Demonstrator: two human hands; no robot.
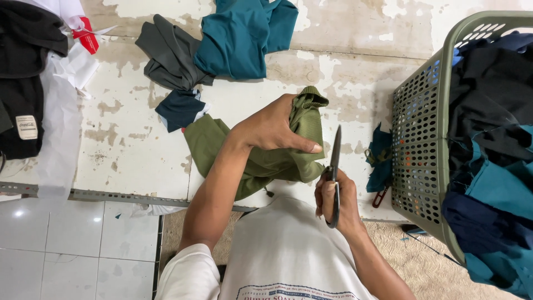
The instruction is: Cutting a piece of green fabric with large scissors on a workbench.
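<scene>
Fingers of the left hand are clamped over a bunched olive-green cloth, thumb stretched along its near side, pinning it against the worn white desk. Fingers of the right hand are closed through the loops of a pair of dark scissors. The blades are together, as far as the view shows, and point away from the body.

The cloth lies just left of the scissors, with its folded edge touching or almost touching the blades near their pivot. The cloth's long axis runs from the ribbed cuff at the top down toward the person's chest, roughly parallel to the blades. The left hand is on the cloth; the right hand is just beside it.

Farther up the desk lie a teal garment, a grey one and a small navy piece. A grey-green laundry basket full of dark and teal clothes stands to the right, well apart from the hands.
</scene>
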